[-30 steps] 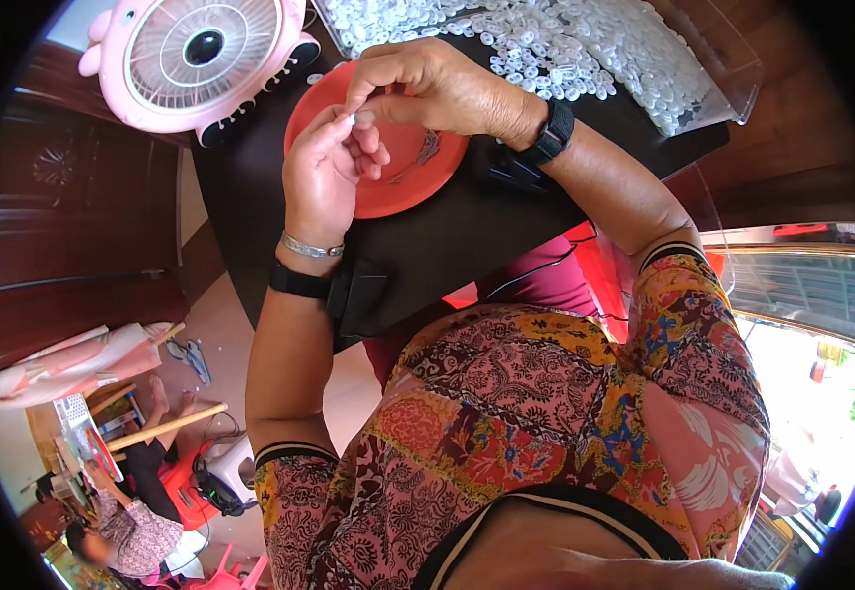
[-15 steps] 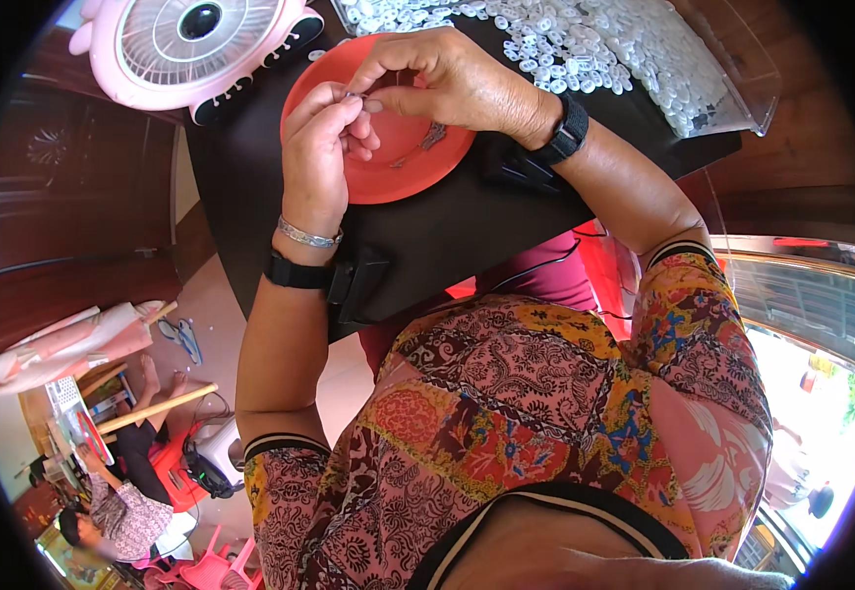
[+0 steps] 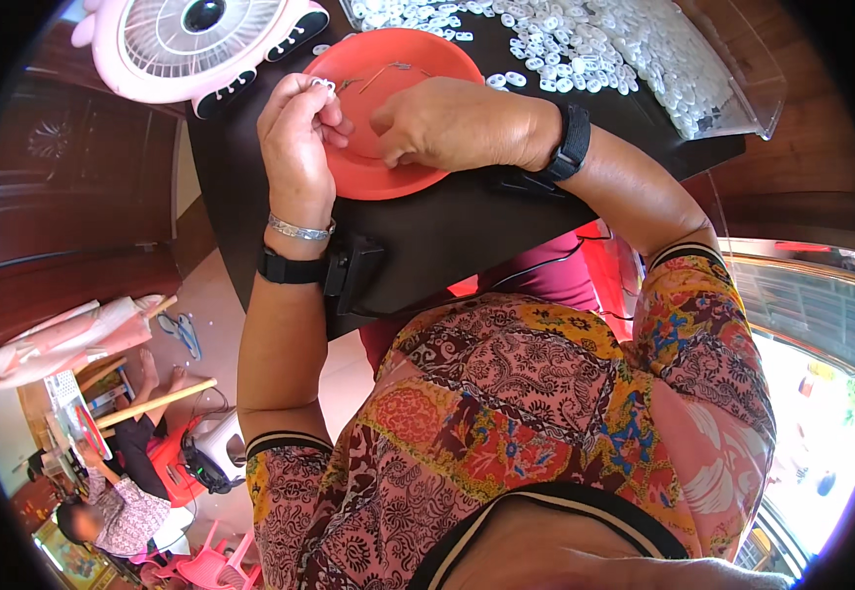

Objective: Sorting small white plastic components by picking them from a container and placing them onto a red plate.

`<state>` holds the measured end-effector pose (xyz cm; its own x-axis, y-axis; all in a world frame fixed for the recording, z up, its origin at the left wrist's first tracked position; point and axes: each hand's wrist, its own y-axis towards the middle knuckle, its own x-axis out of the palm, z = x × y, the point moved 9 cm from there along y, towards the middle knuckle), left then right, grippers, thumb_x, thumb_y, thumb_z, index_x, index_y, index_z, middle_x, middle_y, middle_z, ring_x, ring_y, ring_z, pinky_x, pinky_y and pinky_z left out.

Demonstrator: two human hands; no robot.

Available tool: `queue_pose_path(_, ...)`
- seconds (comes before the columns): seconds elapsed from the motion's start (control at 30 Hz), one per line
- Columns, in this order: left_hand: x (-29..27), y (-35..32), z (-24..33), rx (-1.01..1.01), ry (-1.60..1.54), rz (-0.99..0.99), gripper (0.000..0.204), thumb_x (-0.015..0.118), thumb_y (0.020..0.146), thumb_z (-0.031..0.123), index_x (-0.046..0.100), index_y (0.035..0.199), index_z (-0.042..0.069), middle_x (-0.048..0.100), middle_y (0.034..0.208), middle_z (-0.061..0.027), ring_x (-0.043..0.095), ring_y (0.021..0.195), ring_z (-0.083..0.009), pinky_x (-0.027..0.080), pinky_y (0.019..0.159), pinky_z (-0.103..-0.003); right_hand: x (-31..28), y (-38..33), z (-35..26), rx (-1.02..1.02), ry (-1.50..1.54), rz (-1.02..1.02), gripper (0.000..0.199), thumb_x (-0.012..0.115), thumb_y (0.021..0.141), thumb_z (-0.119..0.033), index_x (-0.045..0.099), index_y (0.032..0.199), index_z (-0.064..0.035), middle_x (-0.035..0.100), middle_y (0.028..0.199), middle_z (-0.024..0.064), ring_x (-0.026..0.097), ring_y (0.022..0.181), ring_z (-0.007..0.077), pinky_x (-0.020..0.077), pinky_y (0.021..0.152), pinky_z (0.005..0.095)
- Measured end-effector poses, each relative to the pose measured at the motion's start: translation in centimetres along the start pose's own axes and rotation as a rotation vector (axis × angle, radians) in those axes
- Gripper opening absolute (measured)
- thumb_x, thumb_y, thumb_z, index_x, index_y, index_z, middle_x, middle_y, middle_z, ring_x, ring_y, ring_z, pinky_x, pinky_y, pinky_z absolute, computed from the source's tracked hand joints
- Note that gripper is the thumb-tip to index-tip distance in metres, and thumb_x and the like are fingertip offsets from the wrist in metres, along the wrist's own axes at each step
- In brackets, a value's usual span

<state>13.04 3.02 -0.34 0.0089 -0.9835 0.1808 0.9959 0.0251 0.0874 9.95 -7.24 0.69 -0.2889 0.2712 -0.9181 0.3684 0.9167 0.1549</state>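
My left hand (image 3: 299, 133) is closed at the left edge of a round red plate (image 3: 363, 182), pinching a small white plastic piece (image 3: 324, 86) between thumb and forefinger. My right hand (image 3: 452, 123) is lowered over the plate with its fingertips bunched together near the plate's surface. The back of that hand hides whatever its fingers hold, if anything. Several thin metal pieces (image 3: 388, 69) lie in the far part of the plate.
A pink fan (image 3: 201, 49) stands at the far left of the black table (image 3: 447, 236). Many white oval pieces (image 3: 585, 59) spill from a clear tray (image 3: 742, 118) at the far right. A black device (image 3: 353, 275) sits beside my left wrist. Another person (image 3: 132, 511) sits at lower left.
My hands, fingertips together before, have parted. The right moved down and nearer over the plate; the left shifted slightly left, and the white piece in it now shows.
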Motion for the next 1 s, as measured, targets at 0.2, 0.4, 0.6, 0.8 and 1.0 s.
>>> queue_pose_path(0.2,0.4,0.1,0.3,0.021,-0.026,-0.009,0.014,0.051,0.085,0.015,0.054,0.076,0.005,0.051,0.064,-0.002,0.053,0.057,-0.0131,0.039,0.051,-0.023,1.0,0.1,0.3,0.019,-0.193,-0.049,0.015,0.053,0.081,-0.009,0.058,0.093,-0.0024,0.058,0.091,0.0121,0.059,0.086,0.0309,0.0486,0.07,0.0397)
queue_pose_path(0.4,0.3,-0.1,0.1,0.01,-0.045,0.006,0.014,0.051,0.086,0.014,0.055,0.078,0.004,0.053,0.064,-0.003,0.053,0.055,-0.0126,0.039,0.05,-0.022,-1.6,-0.3,0.8,-0.013,-0.052,0.209,0.013,0.057,0.079,-0.006,0.057,0.091,-0.0019,0.058,0.089,0.012,0.058,0.086,0.0333,0.0479,0.071,0.0405)
queue_pose_path(0.6,0.2,0.0,0.4,0.033,-0.044,0.004,0.013,0.051,0.085,0.014,0.055,0.078,0.003,0.053,0.064,-0.0036,0.053,0.055,-0.0128,0.039,0.049,-0.022,-2.4,-0.6,0.6,-0.029,0.034,0.168,0.01,0.065,0.077,-0.009,0.061,0.085,-0.0044,0.059,0.084,0.0088,0.06,0.083,0.0302,0.0484,0.068,0.0395)
queue_pose_path(0.8,0.1,0.1,-0.1,-0.004,-0.039,0.019,0.013,0.052,0.085,0.013,0.055,0.077,0.003,0.053,0.064,-0.0037,0.053,0.055,-0.0128,0.039,0.049,-0.022,-0.7,0.0,0.9,0.014,-0.106,0.082,0.011,0.065,0.075,-0.01,0.062,0.084,-0.0047,0.057,0.083,0.0091,0.06,0.081,0.0295,0.0484,0.067,0.04)
queue_pose_path(1.0,0.2,0.0,0.2,0.012,-0.045,-0.002,0.013,0.052,0.085,0.014,0.056,0.078,0.003,0.054,0.064,-0.0035,0.053,0.055,-0.013,0.039,0.051,-0.022,0.1,0.5,1.1,0.106,-0.23,0.042,0.009,0.059,0.077,-0.007,0.059,0.085,-0.0029,0.058,0.083,0.011,0.06,0.08,0.0306,0.0482,0.067,0.0405)
